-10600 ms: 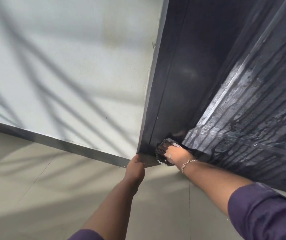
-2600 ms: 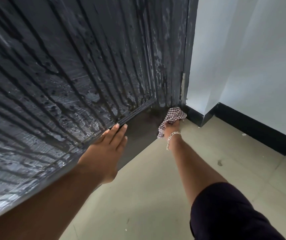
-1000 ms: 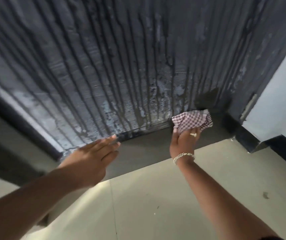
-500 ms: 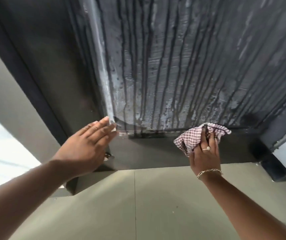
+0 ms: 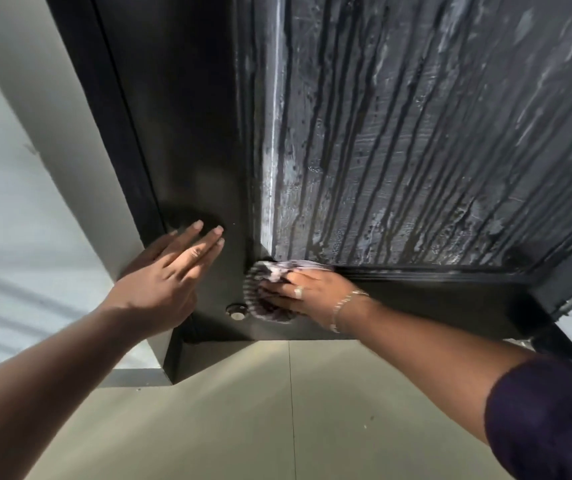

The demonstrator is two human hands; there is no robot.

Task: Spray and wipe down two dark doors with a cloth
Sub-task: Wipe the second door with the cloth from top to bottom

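A dark ribbed door (image 5: 398, 150) fills the upper right, wet with drip streaks. My right hand (image 5: 298, 294) presses a checked cloth (image 5: 260, 289) against the bottom left corner of the ribbed panel, on the plain lower rail. My left hand (image 5: 170, 271) lies flat with fingers spread on the smooth dark door stile (image 5: 187, 133) to the left of the cloth. It holds nothing. Motion blurs the cloth.
A small round metal fitting (image 5: 237, 311) sits on the door just below and left of the cloth. A pale wall (image 5: 17, 188) runs along the left. Beige floor tiles (image 5: 260, 410) lie under the door. A dark skirting (image 5: 561, 344) shows at the far right.
My right hand has slid the cloth left along the door's bottom rail to the left corner of the ribbed panel. My left hand has shifted onto the smooth stile. The view swung right.
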